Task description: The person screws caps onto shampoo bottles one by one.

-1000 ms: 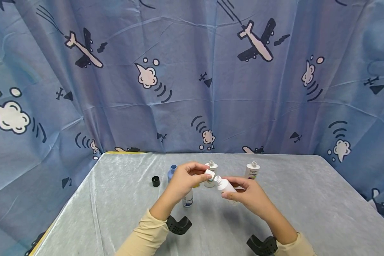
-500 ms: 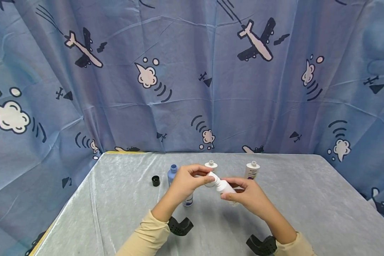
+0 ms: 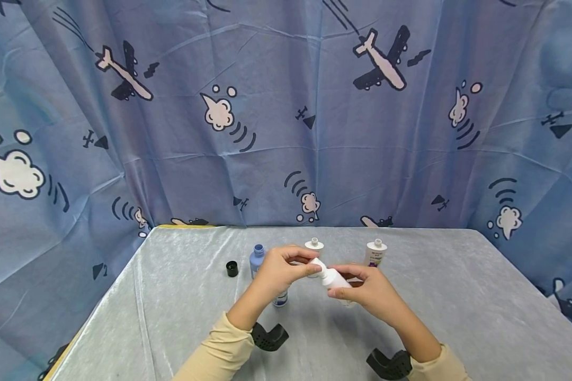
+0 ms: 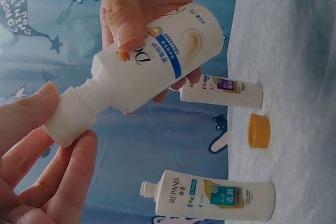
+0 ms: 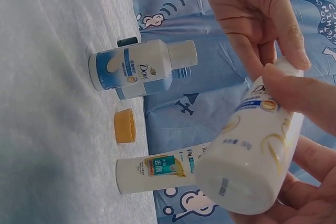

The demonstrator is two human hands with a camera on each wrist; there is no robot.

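Observation:
A white Dove bottle (image 4: 157, 59) is tilted in the air, its neck toward the left hand. My right hand (image 3: 368, 288) grips its body, thumb on one side and fingers behind. With thumb and fingers, my left hand (image 3: 282, 264) pinches a white cap (image 4: 71, 116) that sits over the bottle's mouth. Some of the screw neck shows between cap and shoulder in the left wrist view. The right wrist view looks at the bottle's base, and the right thumb covers part of its label.
Standing on the grey cloth are an uncapped blue bottle (image 3: 256, 259), a capped white-and-blue Dove bottle (image 5: 134, 66), and two uncapped white bottles, one teal-labelled (image 4: 215, 195), one purple-labelled (image 3: 375, 254). A black cap (image 3: 232, 269) and a yellow cap (image 4: 259, 131) lie there too.
The left hand has moved right and slightly down, bringing the white cap from beside the bottle's mouth onto it. The right hand has stayed almost still with the bottle.

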